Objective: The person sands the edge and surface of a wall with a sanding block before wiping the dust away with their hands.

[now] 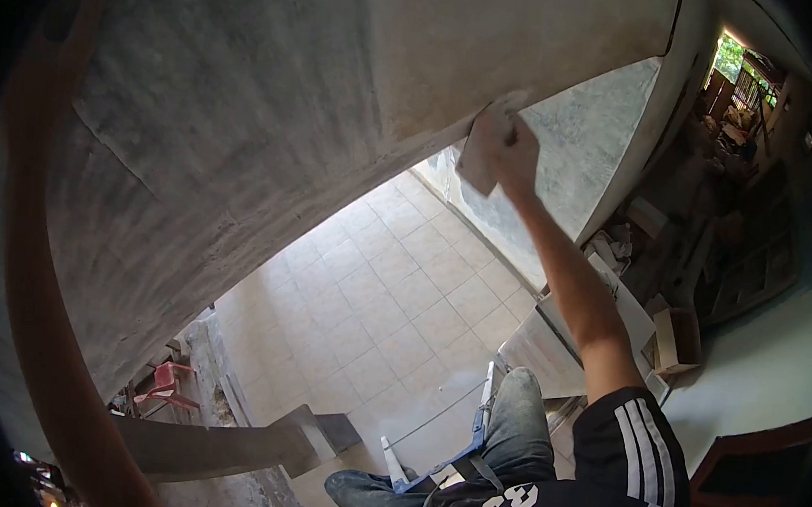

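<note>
My right hand (510, 143) is closed around a flat pale sheet (479, 161), which looks like sandpaper. It presses against the lower edge of a large grey plastered surface (258, 74), where the grey coat turns beige. Pale dust shows about the fingers. At the far left, my left arm reaches up along the same surface, and my left hand (59, 27) is dim and blurred near the frame's dark rim. Its fingers do not show clearly. A crack line (112, 148) runs across the plaster beside the left forearm.
Beneath my legs stands a blue and white stepladder (478, 428). Far below lies a tiled floor (395, 272). A grey beam (213, 449) crosses at lower left, near a red plastic chair (167, 383). To the right are a cardboard box (678, 340) and dim clutter.
</note>
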Motion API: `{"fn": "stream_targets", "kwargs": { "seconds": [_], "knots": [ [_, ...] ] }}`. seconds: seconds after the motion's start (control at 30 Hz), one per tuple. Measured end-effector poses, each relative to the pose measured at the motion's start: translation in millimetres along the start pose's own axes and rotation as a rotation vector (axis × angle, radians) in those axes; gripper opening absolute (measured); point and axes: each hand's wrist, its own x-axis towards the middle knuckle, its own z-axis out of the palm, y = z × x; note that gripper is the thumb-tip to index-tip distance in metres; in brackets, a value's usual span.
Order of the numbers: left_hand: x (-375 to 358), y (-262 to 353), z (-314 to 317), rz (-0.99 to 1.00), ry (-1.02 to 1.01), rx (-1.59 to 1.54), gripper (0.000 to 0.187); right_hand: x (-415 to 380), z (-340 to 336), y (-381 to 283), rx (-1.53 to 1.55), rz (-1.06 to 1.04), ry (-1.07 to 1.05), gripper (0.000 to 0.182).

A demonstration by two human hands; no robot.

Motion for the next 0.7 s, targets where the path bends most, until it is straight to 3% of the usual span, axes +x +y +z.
{"fn": "stream_targets", "kwargs": {
  "seconds": [0.03,0.07,0.17,0.2,0.23,0.3,0.37,0.4,0.5,0.53,0.67,0.7],
  "knots": [
    [-1.8,3.9,2.2,0.021,0.047,0.066,0.079,8.6,-7.2,8.8,-0.063,0.028,0.006,0.043],
    [-1.1,7.9,14.4,0.036,0.128,0.068,0.079,13.7,-11.5,-5.2,0.060,0.200,0.085,0.044],
    [11.2,17.4,59.7,0.033,0.433,-0.071,0.080,9.4,1.4,-11.2,0.214,0.233,0.209,0.044],
    [14.4,16.3,65.7,0.012,0.539,-0.157,0.081,2.1,7.2,8.0,0.000,0.079,0.118,0.044],
    [12.6,14.2,58.4,-0.044,0.627,-0.276,0.083,-6.0,9.7,3.1,0.052,-0.091,0.047,0.044],
    [7.0,13.0,50.1,-0.057,0.578,-0.246,0.085,4.5,-3.2,5.7,-0.037,-0.035,0.029,0.044],
    [5.9,12.9,34.7,-0.106,0.495,-0.334,0.083,28.1,-12.4,15.8,0.102,0.341,0.132,0.046],
    [1.7,11.5,25.9,-0.149,0.462,-0.418,0.081,29.4,-8.5,14.2,0.162,0.377,0.176,0.047],
    [-4.2,2.7,11.1,-0.249,0.445,-0.583,0.078,9.1,14.7,23.6,0.046,-0.090,0.164,0.048],
    [-6.1,2.2,8.4,-0.258,0.460,-0.609,0.077,5.1,9.5,11.1,0.021,-0.147,0.117,0.049],
    [-5.9,1.6,-1.2,-0.308,0.472,-0.763,0.072,32.4,-12.1,20.5,0.218,0.383,0.174,0.043],
    [-5.8,-0.1,-2.9,-0.324,0.482,-0.792,0.071,28.6,-7.0,22.2,0.148,0.235,0.191,0.044]
  ]
}}
